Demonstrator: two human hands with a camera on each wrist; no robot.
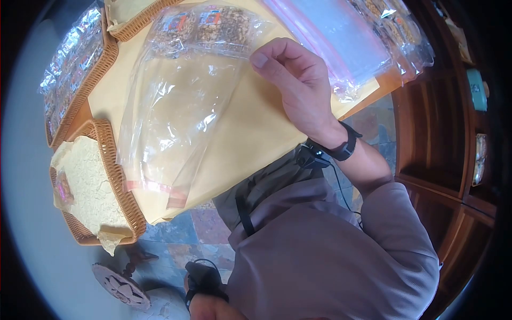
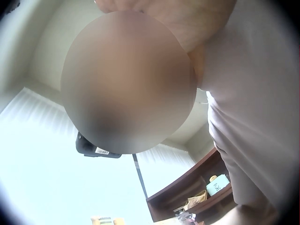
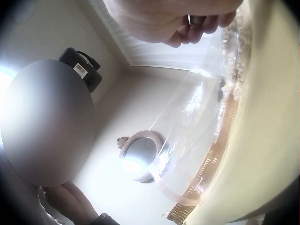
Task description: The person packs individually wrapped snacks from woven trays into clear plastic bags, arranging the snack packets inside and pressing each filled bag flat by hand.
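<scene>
A long clear plastic bag (image 1: 176, 106) lies over the yellow-covered table, with a pinkish strip along its near end. Packets of nutty, grainy bars (image 1: 224, 26) with small printed labels sit at the bag's far end. My right hand (image 1: 301, 80) is at the bag's right edge, thumb and forefinger tips together on the film, other fingers curled. In the right wrist view the film rises towards that hand. My left hand (image 1: 210, 306) is low at the frame's bottom, close to my body, fingers cut off. The left wrist view shows only part of it.
Wicker baskets line the table's left side: a lined basket (image 1: 141, 226) holding a small packet, and another (image 1: 112, 50) full of shiny packets. Flat clear bags (image 1: 341, 42) and more packets (image 1: 400, 26) lie at the right. A wooden shelf (image 1: 432, 128) stands beyond.
</scene>
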